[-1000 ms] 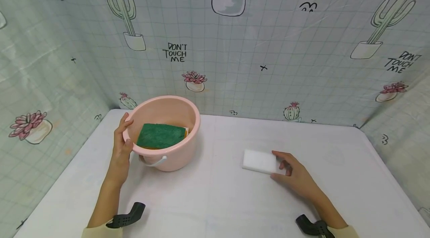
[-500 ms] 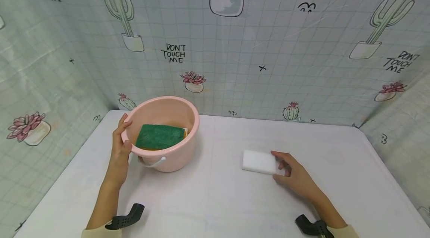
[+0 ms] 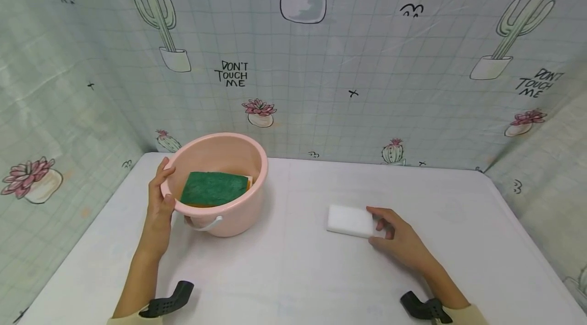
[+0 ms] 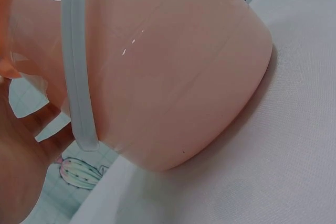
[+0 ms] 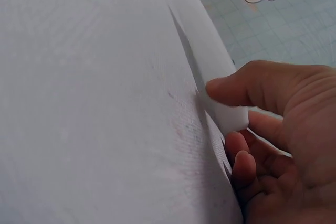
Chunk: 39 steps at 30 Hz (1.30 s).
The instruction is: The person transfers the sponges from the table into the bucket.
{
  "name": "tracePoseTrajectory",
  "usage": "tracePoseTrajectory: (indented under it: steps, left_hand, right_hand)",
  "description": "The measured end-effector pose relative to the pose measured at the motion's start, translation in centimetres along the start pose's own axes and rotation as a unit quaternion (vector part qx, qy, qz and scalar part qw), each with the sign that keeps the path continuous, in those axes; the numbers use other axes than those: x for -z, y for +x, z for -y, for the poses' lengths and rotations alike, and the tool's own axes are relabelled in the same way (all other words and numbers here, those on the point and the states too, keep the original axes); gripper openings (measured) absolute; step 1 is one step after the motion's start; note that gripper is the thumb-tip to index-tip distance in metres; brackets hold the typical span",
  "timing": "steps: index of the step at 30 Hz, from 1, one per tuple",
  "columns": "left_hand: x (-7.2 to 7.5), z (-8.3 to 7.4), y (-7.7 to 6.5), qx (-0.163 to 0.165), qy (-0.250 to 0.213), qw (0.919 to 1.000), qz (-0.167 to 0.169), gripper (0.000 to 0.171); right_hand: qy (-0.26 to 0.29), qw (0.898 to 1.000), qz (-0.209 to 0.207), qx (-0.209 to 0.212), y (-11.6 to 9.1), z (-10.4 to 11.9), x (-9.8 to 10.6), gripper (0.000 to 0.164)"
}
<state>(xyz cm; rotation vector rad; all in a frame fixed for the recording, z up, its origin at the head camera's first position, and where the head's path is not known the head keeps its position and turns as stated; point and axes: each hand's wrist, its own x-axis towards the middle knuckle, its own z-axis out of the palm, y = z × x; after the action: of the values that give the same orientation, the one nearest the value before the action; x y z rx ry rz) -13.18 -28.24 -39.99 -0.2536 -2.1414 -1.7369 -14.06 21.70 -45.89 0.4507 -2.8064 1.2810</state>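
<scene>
My left hand [image 3: 159, 213] grips the left rim of a pink plastic bucket [image 3: 243, 215], which leans toward that hand. Its thumb lies outside the near rim in the head view. The bucket's pale handle [image 4: 76, 61] hangs down its side in the left wrist view. Inside the bucket, a sponge with a green scouring face [image 3: 213, 188] lies on top, an orange-yellow layer showing under it. To the right, a white block-shaped sponge [image 3: 349, 220] lies flat on the table. My right hand [image 3: 403, 241] holds its right end between thumb and forefinger; the other fingers [image 5: 244, 167] curl below that end.
A white cloth [image 3: 275, 284] covers the table under both hands. Behind and at both sides hangs a checked curtain [image 3: 321, 60] with printed cacti, close to the bucket's far side. Black wrist mounts [image 3: 167, 302] sit on both forearms.
The head view has turned slightly, so bucket, white sponge and hands all appear a little further left. Both hands keep their holds.
</scene>
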Motion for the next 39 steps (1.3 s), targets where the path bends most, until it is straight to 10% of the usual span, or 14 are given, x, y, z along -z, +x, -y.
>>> tracePoseTrajectory:
  steps: [39]
  left_hand:
    - [0.0,0.0,-0.3,-0.016,-0.025,0.9995,0.012,0.054]
  right_hand:
    - [0.151,0.988,-0.016,0.042,4.4,11.1,1.5,0.055]
